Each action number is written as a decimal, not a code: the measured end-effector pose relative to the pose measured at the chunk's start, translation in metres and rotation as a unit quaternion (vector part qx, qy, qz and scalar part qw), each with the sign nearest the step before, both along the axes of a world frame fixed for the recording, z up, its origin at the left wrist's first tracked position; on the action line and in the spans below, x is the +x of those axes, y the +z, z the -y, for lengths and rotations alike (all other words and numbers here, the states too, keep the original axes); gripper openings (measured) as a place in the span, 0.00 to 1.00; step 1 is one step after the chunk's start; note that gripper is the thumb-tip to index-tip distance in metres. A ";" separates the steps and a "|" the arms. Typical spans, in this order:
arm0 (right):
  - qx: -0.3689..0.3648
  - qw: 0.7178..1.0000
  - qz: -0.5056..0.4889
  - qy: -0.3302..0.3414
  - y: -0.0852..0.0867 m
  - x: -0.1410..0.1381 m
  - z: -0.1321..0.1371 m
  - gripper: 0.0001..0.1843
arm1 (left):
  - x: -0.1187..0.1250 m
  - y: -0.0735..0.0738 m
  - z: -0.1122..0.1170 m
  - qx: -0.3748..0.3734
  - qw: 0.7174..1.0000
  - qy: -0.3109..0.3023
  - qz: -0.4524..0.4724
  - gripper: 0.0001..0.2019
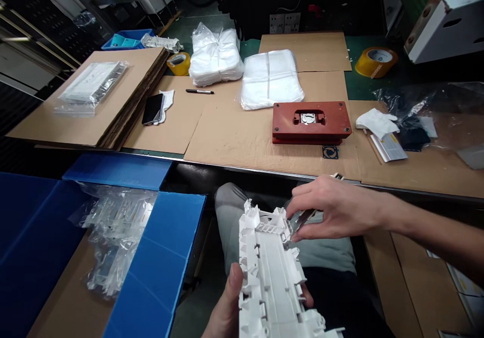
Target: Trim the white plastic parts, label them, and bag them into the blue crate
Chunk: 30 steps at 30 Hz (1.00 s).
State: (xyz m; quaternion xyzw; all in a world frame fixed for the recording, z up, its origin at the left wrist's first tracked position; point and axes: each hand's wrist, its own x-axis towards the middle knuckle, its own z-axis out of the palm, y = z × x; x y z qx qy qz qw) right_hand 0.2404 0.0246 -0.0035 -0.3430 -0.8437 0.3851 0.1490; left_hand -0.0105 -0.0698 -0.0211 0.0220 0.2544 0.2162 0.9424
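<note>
My left hand (226,302) is closed around a long white moulded plastic part (270,272), thumb on its left edge and a fingertip showing on its right. The part is tilted up over my lap, its sides lined with clips and ribs. At its far end, my right hand (333,208) pinches a slim metal tool (304,218). The tool's tip is close to the part's upper right corner; I cannot tell whether they touch. The tool's rear end sticks out above my knuckles, and the rest of it is hidden by my fingers.
A red block fixture (310,121) sits on the cardboard-covered bench, with a small black fan-shaped piece (330,152) before it. Behind are bundles of white bags (270,78) and tape (376,62). Left stand stacked cardboard (124,96) and a blue box (162,257) holding bagged parts (117,227).
</note>
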 end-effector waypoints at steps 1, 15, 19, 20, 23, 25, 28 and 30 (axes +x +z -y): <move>-0.019 0.999 -0.027 -0.033 -0.005 -0.005 0.003 0.14 | 0.000 -0.001 0.000 -0.006 1.000 0.003 -0.007 0.39; -0.253 0.798 -0.299 -0.457 -0.074 0.023 0.050 0.12 | 0.004 -0.020 -0.029 0.069 0.995 0.053 0.047 0.38; -0.263 0.776 -0.305 -0.485 -0.091 0.031 0.065 0.14 | 0.004 -0.024 -0.034 0.059 0.996 0.018 0.059 0.40; -0.260 0.774 -0.300 -0.493 -0.094 0.032 0.067 0.15 | 0.005 -0.024 -0.034 0.058 0.996 0.016 0.060 0.40; -0.241 0.770 -0.283 -0.518 -0.098 0.039 0.069 0.16 | 0.007 -0.022 -0.035 0.053 0.997 0.008 0.055 0.40; -0.219 0.772 -0.267 -0.534 -0.100 0.044 0.069 0.16 | 0.009 -0.019 -0.035 0.045 0.998 0.005 0.045 0.40; -0.191 0.784 -0.225 -0.546 -0.104 0.055 0.074 0.16 | 0.014 -0.016 -0.036 0.039 0.999 0.014 0.019 0.40; -0.199 0.792 -0.194 -0.543 -0.107 0.064 0.087 0.17 | 0.015 -0.015 -0.036 0.025 0.999 0.022 -0.004 0.37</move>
